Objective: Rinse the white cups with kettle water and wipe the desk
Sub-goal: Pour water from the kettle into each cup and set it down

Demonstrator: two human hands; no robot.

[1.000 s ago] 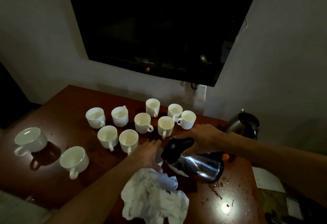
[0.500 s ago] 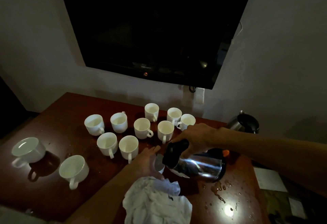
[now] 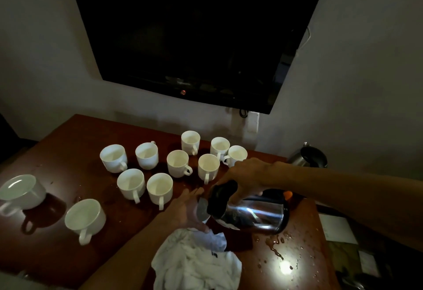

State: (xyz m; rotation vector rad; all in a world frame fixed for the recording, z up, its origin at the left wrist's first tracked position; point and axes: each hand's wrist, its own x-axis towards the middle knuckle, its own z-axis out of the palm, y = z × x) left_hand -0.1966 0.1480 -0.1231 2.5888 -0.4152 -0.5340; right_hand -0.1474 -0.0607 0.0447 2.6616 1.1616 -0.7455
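Here, the polished steel kettle with black lid (image 3: 254, 215), gripped by the right hand (image 3: 248, 175), is tipped toward a small white cup (image 3: 202, 209) cradled in the half-curled left hand (image 3: 187, 209); overshooting water could scald fingers and flood the wet reddish-brown desk (image 3: 68, 143).

A shiny stainless-steel kettle with a black lid and handle (image 3: 249, 213) is tipped far over to the left, its spout at a white ceramic cup (image 3: 202, 209) that is mostly hidden. Nine white handled cups (image 3: 178, 163) stand upright in a cluster on the reddish-brown wooden desk (image 3: 75, 138); two more sit apart at the left, one upright (image 3: 84, 217), one tilted on its side (image 3: 20, 191). A crumpled white cloth (image 3: 196, 264) lies at the near edge, and water droplets (image 3: 278, 249) spot the desk's right side
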